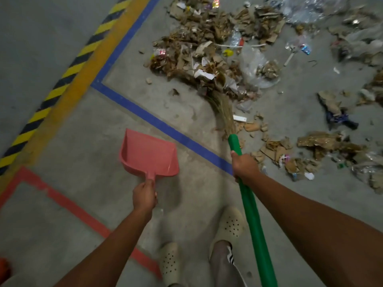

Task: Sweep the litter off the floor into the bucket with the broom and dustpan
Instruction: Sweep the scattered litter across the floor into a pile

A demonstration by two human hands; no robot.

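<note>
Our right grip (pixel 244 166) clasps the green broom (pixel 255 214), bristles buried in the litter (pixel 199 44) beyond the blue line (pixel 161 123); our left grip (pixel 145 193) holds the empty pink dustpan (pixel 149 154) short of the pile. We should pull short strokes inward, then lay the dustpan lip flat.

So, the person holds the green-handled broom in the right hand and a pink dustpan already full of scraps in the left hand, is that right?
Not quite: the head view shows the pink dustpan empty, with the scraps on the floor ahead. The rest holds: the right hand grips the green-handled broom and the left hand holds the dustpan.
</note>
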